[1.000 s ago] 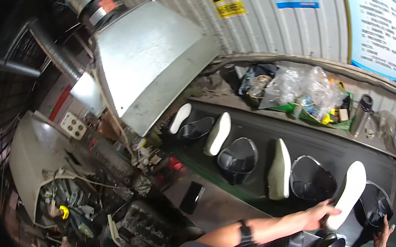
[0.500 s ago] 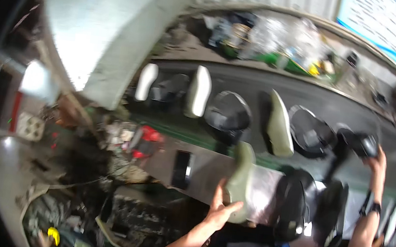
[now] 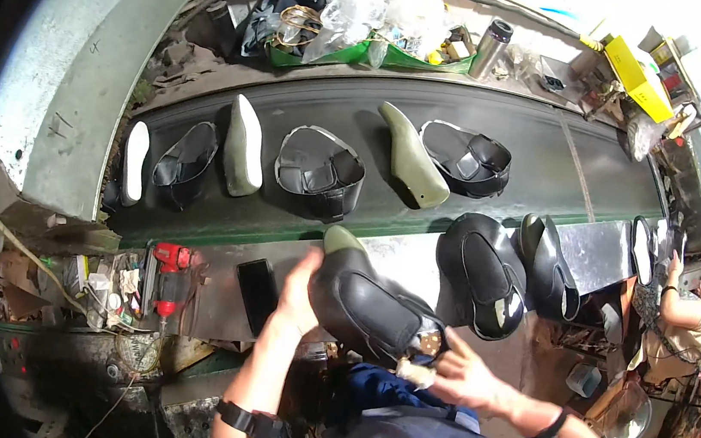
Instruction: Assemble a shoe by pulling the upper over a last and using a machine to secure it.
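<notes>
Close in front of me, a black shoe upper [image 3: 362, 307] is drawn over a pale green shoe last [image 3: 339, 240], whose toe end sticks out of it. My left hand [image 3: 298, 300] grips its left side near that end. At the heel opening, the fingers of my right hand [image 3: 464, 372] are closed on the rim of the upper, beside a brown speckled patch. To the right, two black shoes [image 3: 483, 273] [image 3: 550, 268] rest on the metal ledge [image 3: 402, 259].
On the black conveyor belt [image 3: 544, 185] lie several loose uppers [image 3: 319, 172] and shoe lasts [image 3: 414, 157]. A phone [image 3: 256, 295] and a red power tool [image 3: 170, 276] are on the left. Behind the belt are plastic bags [image 3: 412, 18] and a steel flask [image 3: 492, 49]. Another person [image 3: 689, 318] sits far right.
My right hand has come from the belt's right side to the last in front of me, bringing a black upper that now covers most of it. The view has shifted right.
</notes>
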Demonstrator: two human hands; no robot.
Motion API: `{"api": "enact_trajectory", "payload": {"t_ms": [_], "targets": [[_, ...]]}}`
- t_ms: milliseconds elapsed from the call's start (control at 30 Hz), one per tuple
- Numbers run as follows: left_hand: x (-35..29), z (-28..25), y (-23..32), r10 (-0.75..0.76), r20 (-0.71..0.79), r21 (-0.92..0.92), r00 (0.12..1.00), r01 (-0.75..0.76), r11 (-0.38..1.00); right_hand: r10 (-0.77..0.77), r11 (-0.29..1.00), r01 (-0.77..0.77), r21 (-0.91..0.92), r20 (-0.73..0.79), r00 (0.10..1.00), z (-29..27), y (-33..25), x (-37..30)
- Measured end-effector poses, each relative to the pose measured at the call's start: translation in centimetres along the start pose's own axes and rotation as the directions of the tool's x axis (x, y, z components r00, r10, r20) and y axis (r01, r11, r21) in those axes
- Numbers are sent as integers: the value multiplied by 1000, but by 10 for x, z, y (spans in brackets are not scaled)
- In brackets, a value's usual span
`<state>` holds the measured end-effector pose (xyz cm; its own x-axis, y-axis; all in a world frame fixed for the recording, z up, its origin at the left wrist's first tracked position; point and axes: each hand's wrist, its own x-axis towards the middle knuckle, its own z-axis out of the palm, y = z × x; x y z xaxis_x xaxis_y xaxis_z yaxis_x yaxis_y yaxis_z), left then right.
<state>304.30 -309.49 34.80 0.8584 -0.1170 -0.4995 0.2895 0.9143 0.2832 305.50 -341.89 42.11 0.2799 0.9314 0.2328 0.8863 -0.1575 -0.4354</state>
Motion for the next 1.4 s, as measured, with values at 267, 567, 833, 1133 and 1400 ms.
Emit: {"api": "enact_trajectory", "payload": {"t_ms": [267,567,833,1133,1400], "targets": [[74,-27,24,799,1,993,601,-95,70,306,952,-272,140,-415,857,134,11,1],[48,-45,-24,634,-339,927,695,133,350,507,744,-300,597,-211,836,119,20,-37],[65,-7,-72,805,-276,950,526,279,143,430,845,-276,458,-277,859,158,38,-72],[-71,25,-48,904,-157,891,397,-339,303,356,-138,-396,908,419,835,53,30,24],[-272,22,-72,963,-268,794,-41,-575,197,-10,175,-349,921,356,934,33,-130,124]]}}
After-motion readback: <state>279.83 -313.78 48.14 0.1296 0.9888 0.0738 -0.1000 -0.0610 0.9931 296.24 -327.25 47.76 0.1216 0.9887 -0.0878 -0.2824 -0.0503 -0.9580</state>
